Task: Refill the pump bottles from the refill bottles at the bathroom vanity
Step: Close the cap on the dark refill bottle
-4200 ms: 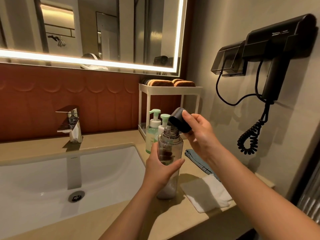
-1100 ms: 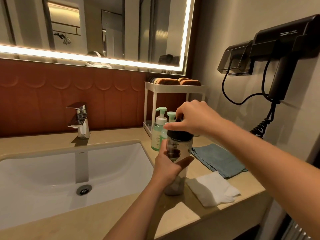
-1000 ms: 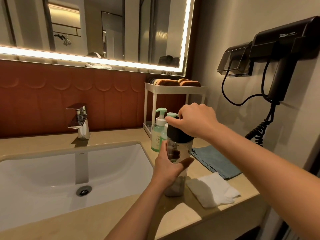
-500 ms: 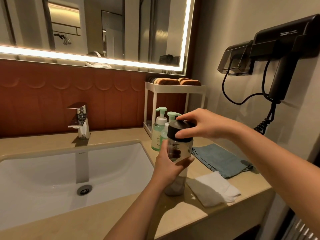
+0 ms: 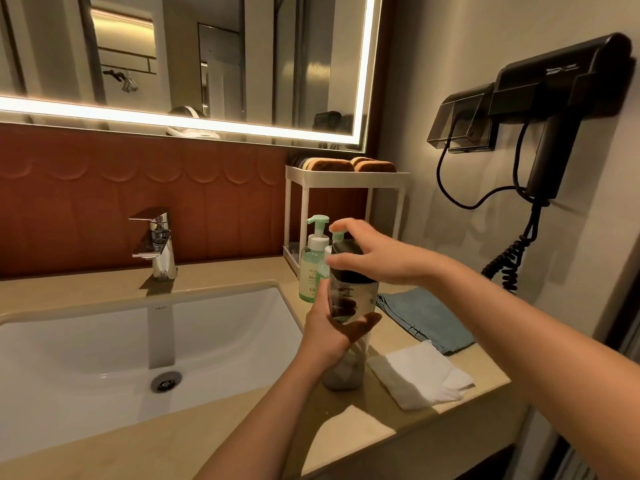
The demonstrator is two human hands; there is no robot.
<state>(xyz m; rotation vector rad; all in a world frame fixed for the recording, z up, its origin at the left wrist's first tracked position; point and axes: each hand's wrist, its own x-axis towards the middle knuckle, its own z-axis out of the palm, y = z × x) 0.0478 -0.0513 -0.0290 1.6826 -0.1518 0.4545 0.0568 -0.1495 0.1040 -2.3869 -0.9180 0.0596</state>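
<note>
Setting: A bathroom vanity seen from a head-worn camera, with a white basin (image 5: 104, 341) at left, a chrome tap (image 5: 156, 244) behind it and a beige counter (image 5: 225, 271) running to the right.
Refill bottle: A clear refill bottle (image 5: 360, 292) stood upright on the counter, just right of the basin.
Left hand: The left hand (image 5: 332, 327) was wrapped round the bottle's middle, fingers curled and clamped on it, steadying it.
Cap: A black cap (image 5: 351, 277) sat on the bottle's neck.
Right hand: The right hand (image 5: 377, 259) reached in over the cap, thumb lying across the cap's front and index finger lifted clear. The other fingers were blurred by motion, so I cannot tell whether they gripped the cap or were letting go.
Change: A few seconds before, the cap was off, held in the right hand beside the open neck. It was then set on and turned. In the last half second the tight pinch loosened and the fingers spread.
Meaning: The bottle looked closed or nearly so. Pouring from it was probably over and the capping step was at its end.
Pump bottles: Two green pump bottles (image 5: 311, 271) stood just behind the refill bottle at the foot of a white rack (image 5: 346, 174), pumps fitted, the second largely hidden by the right hand.
Nearby: A blue cloth (image 5: 426, 317) and a folded white cloth (image 5: 419, 375) lay on the counter to the bottle's right.
</note>
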